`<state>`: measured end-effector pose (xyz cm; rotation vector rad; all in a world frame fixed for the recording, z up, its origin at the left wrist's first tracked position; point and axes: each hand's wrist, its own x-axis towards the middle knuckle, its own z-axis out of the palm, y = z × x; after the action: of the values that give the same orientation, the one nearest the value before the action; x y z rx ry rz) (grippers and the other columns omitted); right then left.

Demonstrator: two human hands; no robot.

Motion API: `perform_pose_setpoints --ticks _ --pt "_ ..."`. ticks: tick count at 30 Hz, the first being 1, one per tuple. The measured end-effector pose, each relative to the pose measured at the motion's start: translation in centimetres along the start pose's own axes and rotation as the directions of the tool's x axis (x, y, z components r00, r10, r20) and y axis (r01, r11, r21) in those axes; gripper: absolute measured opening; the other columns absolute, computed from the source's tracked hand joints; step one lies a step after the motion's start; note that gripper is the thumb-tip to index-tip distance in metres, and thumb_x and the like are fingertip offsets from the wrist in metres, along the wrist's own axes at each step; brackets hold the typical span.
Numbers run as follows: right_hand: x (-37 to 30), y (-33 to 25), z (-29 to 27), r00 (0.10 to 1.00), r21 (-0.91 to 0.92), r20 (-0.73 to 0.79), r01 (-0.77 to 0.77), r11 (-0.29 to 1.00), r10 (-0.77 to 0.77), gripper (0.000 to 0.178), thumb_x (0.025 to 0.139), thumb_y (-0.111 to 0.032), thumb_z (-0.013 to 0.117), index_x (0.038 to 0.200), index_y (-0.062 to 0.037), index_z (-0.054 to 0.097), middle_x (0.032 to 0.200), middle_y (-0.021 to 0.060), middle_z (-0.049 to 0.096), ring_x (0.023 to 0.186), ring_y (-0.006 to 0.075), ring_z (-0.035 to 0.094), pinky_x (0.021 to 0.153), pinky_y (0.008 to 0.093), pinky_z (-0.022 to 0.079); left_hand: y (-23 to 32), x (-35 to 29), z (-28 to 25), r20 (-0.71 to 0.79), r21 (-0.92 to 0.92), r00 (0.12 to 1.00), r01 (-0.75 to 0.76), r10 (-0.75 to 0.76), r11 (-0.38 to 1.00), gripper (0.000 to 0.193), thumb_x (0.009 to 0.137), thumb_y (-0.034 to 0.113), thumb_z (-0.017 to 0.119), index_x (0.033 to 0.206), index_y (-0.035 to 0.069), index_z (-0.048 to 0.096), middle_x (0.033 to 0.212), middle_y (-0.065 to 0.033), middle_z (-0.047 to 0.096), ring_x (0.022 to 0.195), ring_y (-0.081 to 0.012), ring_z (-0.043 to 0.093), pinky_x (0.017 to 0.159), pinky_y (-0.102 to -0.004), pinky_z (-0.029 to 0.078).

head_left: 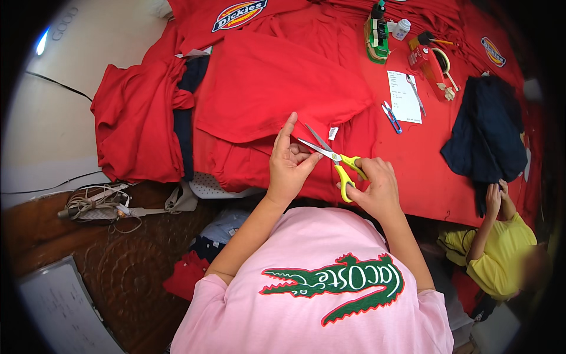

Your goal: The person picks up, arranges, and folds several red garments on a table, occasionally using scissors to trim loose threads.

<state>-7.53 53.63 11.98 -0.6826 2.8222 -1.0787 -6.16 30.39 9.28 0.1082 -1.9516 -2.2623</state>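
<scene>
My right hand grips scissors by their yellow-green handles, with the blades parted and pointing up-left. My left hand is beside the blades. Its index finger points up while the thumb and other fingers curl together by the lower blade; whatever they may pinch is too small to make out. Just beyond both hands lies the lower edge of a red garment, spread over more red cloth. A small white label shows near the scissor tips.
Blue thread snips, a white paper and a green tape dispenser lie on the table's right side. A red dispenser stands farther right. A co-worker in yellow handles dark cloth. Red garments hang at left.
</scene>
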Motion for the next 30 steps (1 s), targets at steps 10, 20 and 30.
perform_pose_setpoints --ticks 10,20,30 --pt "0.6 1.0 0.2 0.999 0.054 0.039 -0.034 0.998 0.032 0.031 0.075 -0.023 0.089 0.094 -0.0055 0.072 0.071 0.0069 0.062 0.067 0.0245 0.057 0.073 0.0398 0.042 0.2 0.6 -1.1 0.001 0.031 0.999 0.033 -0.033 0.999 0.094 0.091 -0.02 0.068 0.169 0.004 0.022 0.139 -0.0159 0.061 0.119 -0.0166 0.067 0.102 -0.031 0.06" --pt "1.5 0.6 1.2 0.999 0.071 0.041 0.008 0.997 -0.011 0.033 0.075 -0.025 0.09 0.095 -0.0052 0.072 0.069 0.0055 0.06 0.067 0.0233 0.056 0.073 0.0393 0.041 0.0 1.0 -1.9 -0.138 -0.011 0.989 -0.057 0.055 0.998 0.083 0.094 -0.019 0.065 0.166 0.001 0.03 0.144 -0.0114 0.054 0.128 -0.0177 0.062 0.107 -0.0313 0.057" --pt "1.9 0.3 1.8 0.995 0.154 0.081 0.038 0.987 -0.051 0.039 0.071 -0.021 0.093 0.099 -0.0056 0.071 0.074 0.0025 0.058 0.072 0.0207 0.054 0.077 0.0377 0.038 0.6 0.3 -2.9 -0.089 -0.177 0.996 -0.018 0.003 0.984 0.092 0.093 -0.022 0.062 0.17 0.006 0.02 0.152 -0.0163 0.049 0.129 -0.0184 0.062 0.108 -0.0321 0.055"
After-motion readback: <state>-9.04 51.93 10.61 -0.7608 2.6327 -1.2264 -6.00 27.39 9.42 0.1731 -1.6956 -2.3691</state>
